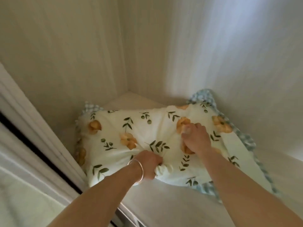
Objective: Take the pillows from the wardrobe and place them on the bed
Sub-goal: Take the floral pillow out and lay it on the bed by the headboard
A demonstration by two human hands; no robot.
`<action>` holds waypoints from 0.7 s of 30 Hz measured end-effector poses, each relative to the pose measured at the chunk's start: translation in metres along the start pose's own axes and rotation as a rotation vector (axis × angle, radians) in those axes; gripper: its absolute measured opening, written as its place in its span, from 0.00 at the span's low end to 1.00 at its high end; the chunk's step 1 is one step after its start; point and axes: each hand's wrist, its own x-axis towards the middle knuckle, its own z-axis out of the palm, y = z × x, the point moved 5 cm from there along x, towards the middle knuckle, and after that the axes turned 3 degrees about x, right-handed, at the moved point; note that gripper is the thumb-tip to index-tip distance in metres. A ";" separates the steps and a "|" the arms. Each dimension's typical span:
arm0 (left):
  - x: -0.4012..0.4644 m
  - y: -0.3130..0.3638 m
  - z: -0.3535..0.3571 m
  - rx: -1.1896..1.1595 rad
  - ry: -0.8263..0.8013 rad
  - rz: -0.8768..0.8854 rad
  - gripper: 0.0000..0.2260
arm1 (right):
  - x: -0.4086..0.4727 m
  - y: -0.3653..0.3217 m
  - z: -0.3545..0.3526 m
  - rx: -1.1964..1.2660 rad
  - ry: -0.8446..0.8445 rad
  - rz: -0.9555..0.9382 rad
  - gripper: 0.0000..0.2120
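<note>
A cream pillow [114,128] printed with orange flowers and green leaves, edged with a blue checked frill, lies on the white wardrobe shelf [172,203]. My left hand [148,166], with a thin bangle on the wrist, is clenched on a bunch of the pillow's cover near its front edge. My right hand [196,138] grips the cover on the pillow's right half, pinching the fabric up. The cloth wrinkles toward both fists. No other pillow is visible, and the bed is out of view.
The wardrobe's white side wall [65,54] and back wall [213,46] close in the shelf behind the pillow. A white frame with a dark sliding-door track [37,145] runs diagonally at the left. A pale surface [24,202] lies below left.
</note>
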 end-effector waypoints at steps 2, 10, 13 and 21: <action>-0.002 0.029 0.004 0.058 -0.004 0.171 0.10 | -0.005 0.011 -0.010 -0.065 0.130 0.047 0.19; -0.011 0.074 0.013 0.271 0.064 0.630 0.14 | -0.009 0.059 -0.033 -0.214 0.059 0.082 0.26; 0.000 0.060 0.004 0.362 0.086 0.565 0.15 | -0.013 0.076 -0.030 -0.189 -0.058 0.146 0.29; 0.028 0.011 -0.009 0.525 0.108 0.228 0.12 | -0.034 0.100 -0.033 -0.069 -0.107 0.324 0.42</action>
